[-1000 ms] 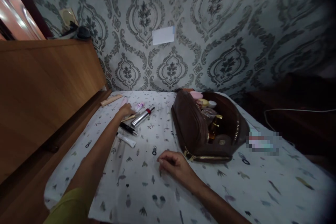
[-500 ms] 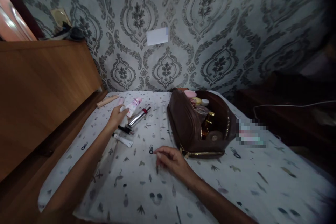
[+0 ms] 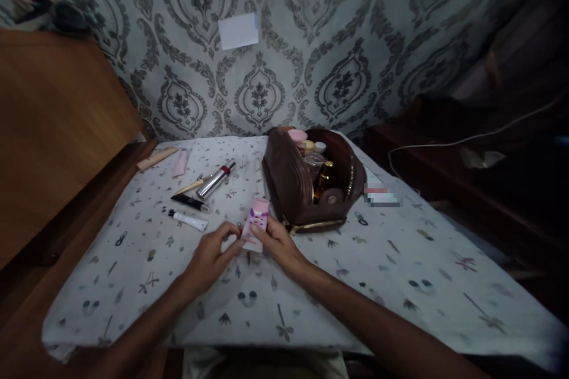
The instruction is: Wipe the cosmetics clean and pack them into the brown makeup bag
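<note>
Both of my hands grip a small pink and white squeeze tube (image 3: 258,222) with a purple print, its pink cap pointing away from me. My left hand (image 3: 216,254) pinches the lower left edge. My right hand (image 3: 281,243) holds the right side, thumb across the front. Just beyond stands an open brown makeup bag (image 3: 288,180), with a gold-capped bottle (image 3: 324,176) and several small jars inside. On the left lie a white tube (image 3: 189,220), a black pen-like tube (image 3: 191,202), a silver tube with a red band (image 3: 216,179) and a thin tan stick (image 3: 192,185).
A pink tube (image 3: 181,163) and a beige tube (image 3: 157,158) lie at the far left of the patterned cloth (image 3: 146,308). A wooden cabinet (image 3: 57,130) stands left. Patterned wallpaper rises behind. On the right, a white cable (image 3: 435,147) crosses a dark surface.
My left hand has brought the pink and white tube from the far left toward me, and my right hand has closed on it too. The view has shifted down and right.
</note>
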`<state>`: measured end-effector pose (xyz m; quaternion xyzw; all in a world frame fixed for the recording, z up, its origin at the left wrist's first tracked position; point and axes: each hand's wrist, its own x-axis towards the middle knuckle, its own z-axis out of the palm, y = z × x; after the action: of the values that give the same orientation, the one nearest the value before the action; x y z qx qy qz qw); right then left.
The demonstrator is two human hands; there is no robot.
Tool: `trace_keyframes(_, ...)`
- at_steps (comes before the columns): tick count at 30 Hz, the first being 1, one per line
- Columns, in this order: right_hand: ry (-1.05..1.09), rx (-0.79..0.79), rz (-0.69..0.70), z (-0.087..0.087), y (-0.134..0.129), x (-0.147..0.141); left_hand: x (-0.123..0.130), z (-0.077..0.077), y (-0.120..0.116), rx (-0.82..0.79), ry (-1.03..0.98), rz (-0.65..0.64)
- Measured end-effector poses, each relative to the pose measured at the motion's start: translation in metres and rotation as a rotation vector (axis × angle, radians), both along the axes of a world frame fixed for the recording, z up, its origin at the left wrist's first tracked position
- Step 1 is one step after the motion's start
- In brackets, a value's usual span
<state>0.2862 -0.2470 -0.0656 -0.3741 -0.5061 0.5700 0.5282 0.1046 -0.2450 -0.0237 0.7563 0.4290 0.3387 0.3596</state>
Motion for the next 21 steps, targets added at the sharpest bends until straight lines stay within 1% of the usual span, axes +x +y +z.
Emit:
trace_keyframes(3,-0.02,-0.049,0.075,0.005,-0.005,0.002,-0.002,0.012,0.005,0.086,-0.054,0.124)
trace_keyframes(5,-0.078,-0.039,0.121,0.008,-0.009,0.002,0.003,0.02,0.004,0.18,-0.102,0.178)
trace_keyframes(7,-0.154,0.038,0.149,0.009,-0.012,0.003,0.012,0.024,0.003,0.301,-0.109,0.143)
trace_keyframes(9,-0.239,0.132,0.164,0.009,-0.014,0.005,0.022,0.023,0.003,0.376,-0.047,0.036)
trace_keyframes(10,-0.28,0.168,0.168,0.008,-0.015,0.005,0.026,0.021,0.003,0.383,-0.009,-0.013)
trace_keyframes(12,-0.368,0.212,0.174,0.006,-0.015,0.006,0.033,0.015,0.005,0.365,0.038,-0.056)
trace_keyframes(15,-0.46,0.247,0.139,0.002,-0.016,0.007,0.037,0.007,0.009,0.345,0.019,-0.02)
trace_keyframes(17,-0.462,0.254,0.127,0.002,-0.016,0.006,0.036,0.007,0.011,0.329,-0.002,0.002)
trace_keyframes(18,-0.444,0.246,0.132,0.002,-0.016,0.005,0.035,0.008,0.012,0.295,-0.023,0.022)
trace_keyframes(19,-0.417,0.23,0.147,0.002,-0.017,0.005,0.034,0.01,0.012,0.232,-0.058,0.047)
trace_keyframes(20,-0.38,0.212,0.17,0.002,-0.017,0.005,0.033,0.013,0.012,0.137,-0.115,0.081)
trace_keyframes(21,-0.341,0.201,0.192,0.003,-0.018,0.006,0.033,0.016,0.013,0.009,-0.191,0.121)
